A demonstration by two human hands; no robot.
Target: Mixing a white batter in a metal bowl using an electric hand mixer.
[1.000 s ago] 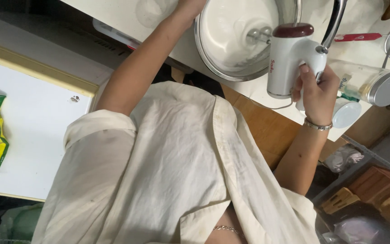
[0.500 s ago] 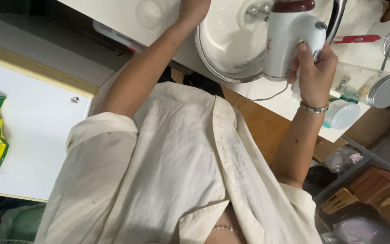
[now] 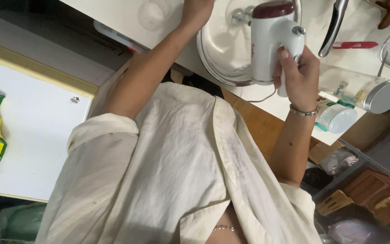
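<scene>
Right hand (image 3: 299,74) clenched around the handle of a white hand mixer (image 3: 271,40) with a dark red cap, fingers wrapped from the side away from the bowl, thumb lying along the handle. Mixer body directly ahead of those fingers, touching them, hanging over the near rim of a steel mixing bowl (image 3: 217,68) on the white counter (image 3: 113,18). Long axis of the mixer running from the body out across the counter, slightly tilted; red-capped end farthest away, cord end nearest, with the thin cord (image 3: 260,97) trailing off the counter edge. Beaters (image 3: 240,16) pointing sideways and down from the far end, towards the left hand, into a white mixture (image 3: 226,40) inside the bowl. Right hand plainly the nearer one to the mixer. Left hand (image 3: 197,11) at the far left rim of the bowl, arm stretched forward, well apart from the mixer; fingers cut off by the top edge, so impossible to tell whether gripping the rim or merely resting on it. Just right of the right wrist, a glass jar with a metal lid (image 3: 366,92) lying on its side and a small tub with a pale blue lid (image 3: 337,118).
</scene>
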